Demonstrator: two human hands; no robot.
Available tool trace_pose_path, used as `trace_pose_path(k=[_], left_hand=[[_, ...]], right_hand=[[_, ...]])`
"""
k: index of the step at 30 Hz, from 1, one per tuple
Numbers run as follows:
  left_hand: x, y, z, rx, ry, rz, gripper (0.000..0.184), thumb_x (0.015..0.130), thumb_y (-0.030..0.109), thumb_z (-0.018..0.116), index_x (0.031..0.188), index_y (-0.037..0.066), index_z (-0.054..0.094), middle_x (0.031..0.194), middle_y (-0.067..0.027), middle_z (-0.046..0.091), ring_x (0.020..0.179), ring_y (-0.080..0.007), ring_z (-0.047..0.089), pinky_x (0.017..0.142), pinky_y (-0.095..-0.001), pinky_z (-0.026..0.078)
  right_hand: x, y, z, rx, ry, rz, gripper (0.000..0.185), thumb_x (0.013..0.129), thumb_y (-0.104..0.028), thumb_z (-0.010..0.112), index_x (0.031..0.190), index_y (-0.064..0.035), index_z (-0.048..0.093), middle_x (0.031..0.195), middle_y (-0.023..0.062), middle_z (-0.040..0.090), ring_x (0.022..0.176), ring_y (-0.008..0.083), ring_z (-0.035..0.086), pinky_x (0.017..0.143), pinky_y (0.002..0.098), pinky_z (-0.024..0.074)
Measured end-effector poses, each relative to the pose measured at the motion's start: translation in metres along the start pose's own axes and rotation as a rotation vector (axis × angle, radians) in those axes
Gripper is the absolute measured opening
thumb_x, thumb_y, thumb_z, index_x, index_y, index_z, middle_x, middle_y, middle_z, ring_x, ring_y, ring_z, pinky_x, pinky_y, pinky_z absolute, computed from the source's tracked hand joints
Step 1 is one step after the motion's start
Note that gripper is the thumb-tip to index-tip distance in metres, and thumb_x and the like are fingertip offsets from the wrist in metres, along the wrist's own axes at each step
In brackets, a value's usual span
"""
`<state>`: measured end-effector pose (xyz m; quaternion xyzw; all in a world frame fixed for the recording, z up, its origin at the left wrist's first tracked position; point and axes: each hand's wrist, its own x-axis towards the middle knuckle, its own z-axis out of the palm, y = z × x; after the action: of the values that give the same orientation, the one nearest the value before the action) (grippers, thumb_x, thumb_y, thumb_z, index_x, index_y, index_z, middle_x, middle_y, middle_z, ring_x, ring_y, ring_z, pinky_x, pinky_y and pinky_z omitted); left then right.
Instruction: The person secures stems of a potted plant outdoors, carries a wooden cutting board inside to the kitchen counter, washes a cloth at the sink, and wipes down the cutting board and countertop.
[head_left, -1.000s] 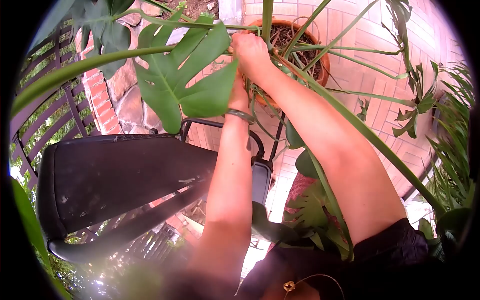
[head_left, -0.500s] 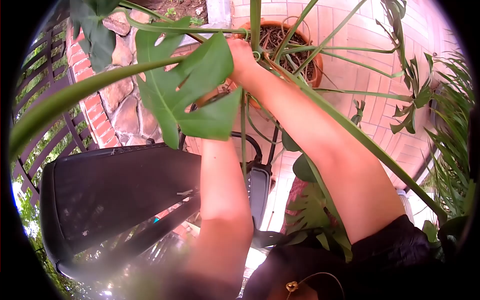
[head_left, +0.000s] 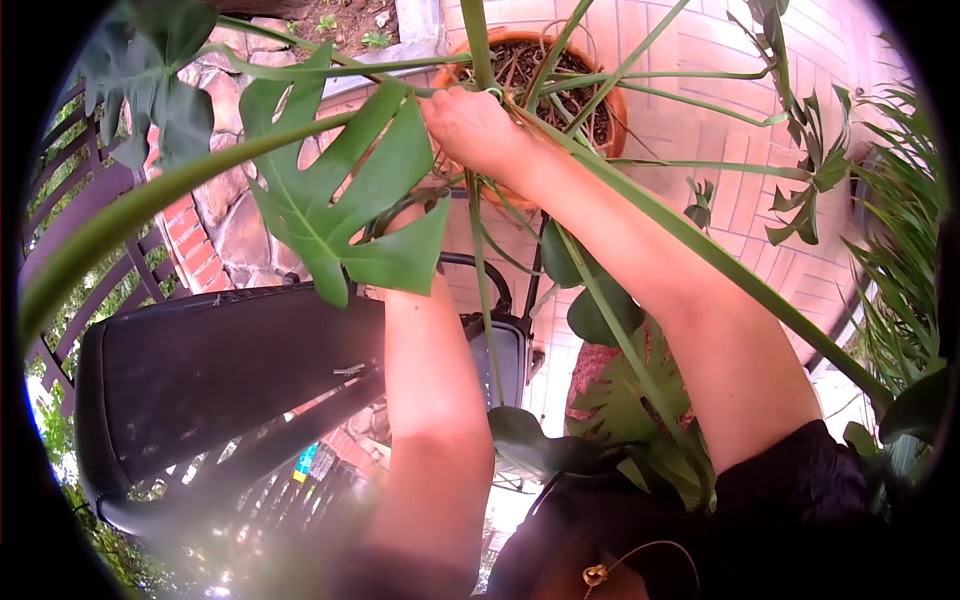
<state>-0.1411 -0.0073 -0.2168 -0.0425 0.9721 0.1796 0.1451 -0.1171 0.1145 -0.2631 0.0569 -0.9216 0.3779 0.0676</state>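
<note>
My right hand is closed at a thin plant stem, beside the thick upright stalk of a large split-leaf monstera. A small green tie loops round that stalk near my knuckles. The stalk stands over a round terracotta pot with dark soil and roots. A big green monstera leaf hangs in front of my left hand. Only a bit of the left hand shows past the leaf, and its fingers are hidden. My left forearm rises from below, beside a black-framed chair.
The black chair stands at left, before a stone wall edged with brick. A thick green stalk crosses the left foreground. Another long stem slants over my right arm. Pale tiles cover the floor; spiky plants grow at right.
The view has shifted a little, so most things sit further left. More of my right hand shows past the leaf, which has turned and spread its lobes. Both arms stay reached forward.
</note>
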Motion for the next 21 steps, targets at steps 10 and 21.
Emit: trace_pose_path(k=[10,21], left_hand=[[-0.018,0.016,0.016,-0.971,-0.199,-0.397,0.026,0.084,0.029,0.055,0.087,0.003,0.056,0.081,-0.0054,0.059,0.074,-0.0156,0.056,0.062,-0.0283,0.044],[-0.006,0.013,0.016,-0.625,-0.143,-0.193,0.025,0.077,0.015,0.064,0.096,0.001,0.059,0.079,-0.0038,0.061,0.069,-0.0103,0.056,0.056,-0.0222,0.039]], right_hand=[[-0.002,0.0,0.007,0.063,0.112,0.132,0.019,0.069,-0.009,0.057,0.083,-0.0017,0.049,0.075,0.0123,0.053,0.074,0.0282,0.058,0.055,0.038,0.0485],[0.016,-0.002,0.002,0.253,0.177,0.299,0.006,0.067,-0.005,0.053,0.071,0.0001,0.053,0.07,0.0197,0.057,0.065,0.0372,0.058,0.058,0.0437,0.0478]])
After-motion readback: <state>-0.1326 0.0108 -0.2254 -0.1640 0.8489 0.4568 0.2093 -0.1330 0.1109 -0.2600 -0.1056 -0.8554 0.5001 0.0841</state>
